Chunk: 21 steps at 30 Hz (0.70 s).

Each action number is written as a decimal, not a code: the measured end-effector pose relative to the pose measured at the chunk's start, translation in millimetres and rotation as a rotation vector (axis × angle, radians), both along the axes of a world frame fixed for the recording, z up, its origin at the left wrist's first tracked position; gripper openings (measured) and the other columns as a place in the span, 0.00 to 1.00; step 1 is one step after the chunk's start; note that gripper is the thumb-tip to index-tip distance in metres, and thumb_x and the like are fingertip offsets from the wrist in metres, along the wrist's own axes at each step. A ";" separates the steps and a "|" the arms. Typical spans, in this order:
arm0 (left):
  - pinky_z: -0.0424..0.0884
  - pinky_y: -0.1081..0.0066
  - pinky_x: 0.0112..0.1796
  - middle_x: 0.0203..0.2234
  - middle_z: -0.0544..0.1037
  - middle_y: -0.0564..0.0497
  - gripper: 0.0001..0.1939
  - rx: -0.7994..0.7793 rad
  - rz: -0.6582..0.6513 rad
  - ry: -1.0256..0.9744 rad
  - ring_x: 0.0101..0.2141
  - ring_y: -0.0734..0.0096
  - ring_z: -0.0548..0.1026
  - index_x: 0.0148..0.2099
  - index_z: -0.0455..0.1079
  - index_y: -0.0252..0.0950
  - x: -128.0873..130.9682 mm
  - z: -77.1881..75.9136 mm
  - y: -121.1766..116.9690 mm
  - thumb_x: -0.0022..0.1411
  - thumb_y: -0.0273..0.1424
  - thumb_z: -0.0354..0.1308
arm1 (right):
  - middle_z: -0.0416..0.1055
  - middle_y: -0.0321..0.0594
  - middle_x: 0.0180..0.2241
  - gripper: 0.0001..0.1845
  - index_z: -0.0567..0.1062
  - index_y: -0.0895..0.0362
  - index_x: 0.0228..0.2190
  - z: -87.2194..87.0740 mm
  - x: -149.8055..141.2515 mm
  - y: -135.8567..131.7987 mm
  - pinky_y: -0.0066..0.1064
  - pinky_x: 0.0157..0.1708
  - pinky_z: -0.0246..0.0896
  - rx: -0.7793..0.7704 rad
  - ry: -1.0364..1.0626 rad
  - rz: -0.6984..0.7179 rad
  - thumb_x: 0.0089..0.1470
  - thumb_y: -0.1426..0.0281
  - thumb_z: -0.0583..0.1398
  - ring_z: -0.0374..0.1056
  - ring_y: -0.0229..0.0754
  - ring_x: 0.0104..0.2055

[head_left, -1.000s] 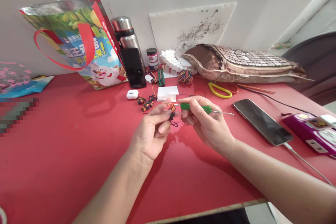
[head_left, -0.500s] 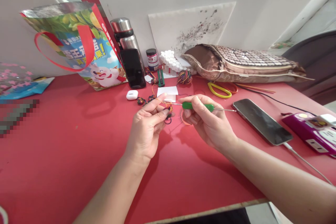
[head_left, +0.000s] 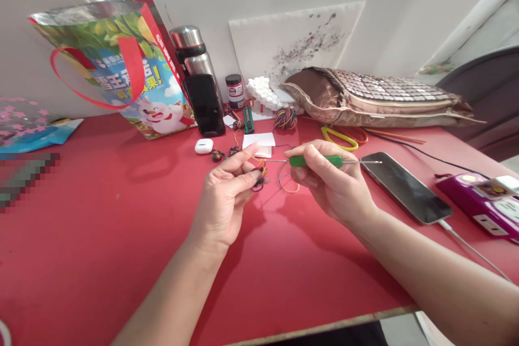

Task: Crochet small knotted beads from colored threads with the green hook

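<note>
Between the thumb and fingers of my left hand (head_left: 225, 194) is a small piece of multicoloured crochet (head_left: 259, 174), dark with orange and yellow strands. My right hand (head_left: 330, 184) is closed around the green handle of a double-ended crochet hook (head_left: 316, 161). One thin metal end points left to the yarn at the crochet piece; whether it sits inside a loop is too small to tell. The other end sticks out to the right over a phone. A loose loop of orange yarn (head_left: 290, 191) hangs between my hands.
Behind my hands are a yarn ball (head_left: 285, 119), white paper (head_left: 259, 141), an earbud case (head_left: 204, 146) and an upright phone (head_left: 205, 105). Yellow-handled scissors (head_left: 339, 139), a charging phone (head_left: 405, 188) and a purple power strip (head_left: 482, 203) lie right. A bag (head_left: 117, 70) stands left.
My right hand has moved right and slightly up with the crochet hook, widening the space from the left hand. The left hand keeps its hold on the crochet piece, nearly still.
</note>
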<state>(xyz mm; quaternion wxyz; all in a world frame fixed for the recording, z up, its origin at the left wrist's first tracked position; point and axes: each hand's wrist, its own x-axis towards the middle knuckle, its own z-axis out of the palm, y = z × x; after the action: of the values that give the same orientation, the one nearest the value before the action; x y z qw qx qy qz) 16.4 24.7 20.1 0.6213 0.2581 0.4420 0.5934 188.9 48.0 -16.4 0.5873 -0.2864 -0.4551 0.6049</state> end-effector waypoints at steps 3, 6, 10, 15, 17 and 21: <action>0.46 0.85 0.15 0.21 0.75 0.54 0.23 -0.008 -0.008 0.010 0.20 0.83 0.72 0.39 0.89 0.34 -1.5 0.0 -0.2 0.34 0.21 0.74 | 0.68 0.34 0.19 0.15 0.87 0.56 0.30 3.5 4.4 3.2 0.30 0.23 0.49 0.013 -0.001 0.008 0.55 0.56 0.75 0.55 0.32 0.21; 0.45 0.85 0.16 0.22 0.76 0.53 0.22 -0.020 -0.035 0.007 0.20 0.83 0.72 0.37 0.89 0.33 -2.9 -1.3 0.2 0.33 0.22 0.73 | 0.64 0.33 0.18 0.16 0.87 0.57 0.27 8.5 10.1 6.3 0.30 0.22 0.46 0.007 -0.008 0.043 0.53 0.57 0.76 0.53 0.32 0.20; 0.44 0.85 0.16 0.23 0.79 0.49 0.19 -0.052 -0.075 0.007 0.19 0.83 0.72 0.34 0.88 0.32 -3.9 -3.4 1.9 0.33 0.22 0.71 | 0.60 0.31 0.16 0.16 0.88 0.59 0.26 13.8 18.8 10.3 0.30 0.22 0.42 -0.030 -0.019 0.128 0.51 0.59 0.77 0.46 0.29 0.19; 0.46 0.84 0.18 0.21 0.75 0.52 0.19 -0.029 -0.156 0.021 0.20 0.85 0.66 0.38 0.89 0.35 -0.3 -8.1 0.7 0.37 0.24 0.73 | 0.60 0.30 0.15 0.15 0.88 0.60 0.28 11.3 20.4 12.7 0.29 0.22 0.40 -0.106 0.039 0.244 0.51 0.59 0.77 0.45 0.28 0.18; 0.50 0.83 0.20 0.22 0.73 0.53 0.20 0.024 -0.154 0.045 0.23 0.82 0.69 0.40 0.89 0.38 3.5 -11.4 -1.7 0.40 0.25 0.74 | 0.61 0.30 0.15 0.15 0.88 0.59 0.29 8.1 14.9 10.8 0.28 0.22 0.40 -0.146 0.082 0.274 0.53 0.59 0.75 0.44 0.27 0.17; 0.62 0.80 0.26 0.27 0.71 0.55 0.20 0.143 -0.062 0.107 0.26 0.81 0.68 0.45 0.89 0.44 9.5 -18.4 -6.8 0.48 0.26 0.74 | 0.66 0.30 0.19 0.12 0.87 0.58 0.32 3.7 -2.2 3.4 0.28 0.23 0.49 -0.205 0.205 0.210 0.55 0.60 0.74 0.47 0.27 0.18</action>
<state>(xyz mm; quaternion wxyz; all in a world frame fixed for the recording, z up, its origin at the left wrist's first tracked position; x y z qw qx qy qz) 25.9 17.9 1.6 0.5949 0.3468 0.4227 0.5892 186.7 51.4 -12.6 0.5319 -0.2326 -0.3564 0.7321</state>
